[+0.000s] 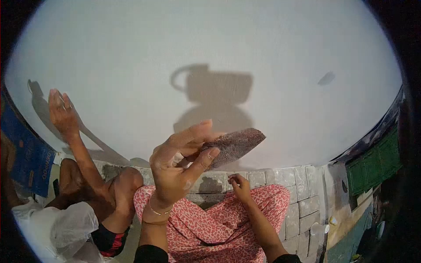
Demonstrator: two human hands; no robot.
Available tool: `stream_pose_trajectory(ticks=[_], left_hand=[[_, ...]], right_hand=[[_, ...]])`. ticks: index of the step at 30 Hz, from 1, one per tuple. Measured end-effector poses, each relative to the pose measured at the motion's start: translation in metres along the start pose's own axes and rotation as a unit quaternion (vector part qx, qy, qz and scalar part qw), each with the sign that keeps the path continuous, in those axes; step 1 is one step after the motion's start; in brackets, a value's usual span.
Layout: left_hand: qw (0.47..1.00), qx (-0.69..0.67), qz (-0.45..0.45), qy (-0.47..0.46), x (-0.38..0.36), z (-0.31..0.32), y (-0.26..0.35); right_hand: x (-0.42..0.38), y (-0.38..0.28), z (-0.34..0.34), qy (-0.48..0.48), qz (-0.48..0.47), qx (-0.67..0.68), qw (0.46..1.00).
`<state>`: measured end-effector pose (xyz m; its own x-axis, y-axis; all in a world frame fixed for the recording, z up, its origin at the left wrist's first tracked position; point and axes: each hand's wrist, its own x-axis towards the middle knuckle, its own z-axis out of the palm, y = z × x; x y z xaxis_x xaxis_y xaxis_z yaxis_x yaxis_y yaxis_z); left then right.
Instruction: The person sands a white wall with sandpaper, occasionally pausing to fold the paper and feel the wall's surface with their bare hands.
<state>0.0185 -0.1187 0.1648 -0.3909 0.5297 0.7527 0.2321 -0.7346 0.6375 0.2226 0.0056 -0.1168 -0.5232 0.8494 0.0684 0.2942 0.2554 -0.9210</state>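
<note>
My left hand [182, 160], with a thin bracelet at the wrist, is raised before the pale wall [289, 101]. Its thumb and fingers pinch a dark brown, rough-surfaced sheet [237, 147] by its left end. The sheet tilts up to the right. Lower down, my right hand [240, 187] hovers over my pink patterned clothing [197, 228], away from the sheet. Its fingers are curled, and whether they hold anything small is too unclear to make out.
At the left sits another person [98, 184], a raised hand [63, 116] near the wall. A blue printed panel [26, 149] stands beyond. Paving bricks [302, 201] run along the wall's foot. At the right are a white cup-like object [319, 228] and a green panel [372, 164].
</note>
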Motion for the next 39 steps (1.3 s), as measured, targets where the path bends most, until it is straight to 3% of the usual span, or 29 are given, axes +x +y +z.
stream_pose_trajectory(ticks=[16, 19, 24, 29, 31, 35, 37, 39], left_hand=[[1.0, 0.026, 0.008, -0.008, 0.002, 0.0, 0.003], [0.999, 0.022, -0.026, -0.004, 0.001, 0.0, 0.005], [0.997, 0.04, 0.052, -0.042, 0.003, -0.007, -0.006], [0.997, 0.016, 0.054, -0.061, 0.005, -0.005, -0.003], [0.997, 0.037, 0.042, -0.061, 0.003, -0.007, 0.001], [0.995, 0.052, -0.021, -0.085, 0.001, -0.005, -0.001], [0.993, 0.035, -0.044, -0.099, 0.001, -0.005, -0.001], [0.977, 0.085, -0.03, -0.195, 0.003, -0.009, 0.0]], right_hand=[[-0.001, 0.001, 0.0, 0.001, -0.003, 0.016, 1.0], [-0.001, 0.0, 0.0, 0.001, -0.009, 0.018, 1.0], [-0.001, 0.005, 0.001, 0.003, 0.002, 0.006, 1.0], [0.004, 0.004, -0.001, 0.005, -0.039, -0.002, 0.999], [0.005, -0.031, -0.009, 0.011, -0.061, -0.017, 0.998], [0.007, -0.157, -0.036, -0.008, -0.124, 0.252, 0.96], [-0.003, -0.226, -0.044, -0.01, -0.235, 0.288, 0.928], [-0.004, -0.266, -0.051, -0.018, -0.276, 0.246, 0.929]])
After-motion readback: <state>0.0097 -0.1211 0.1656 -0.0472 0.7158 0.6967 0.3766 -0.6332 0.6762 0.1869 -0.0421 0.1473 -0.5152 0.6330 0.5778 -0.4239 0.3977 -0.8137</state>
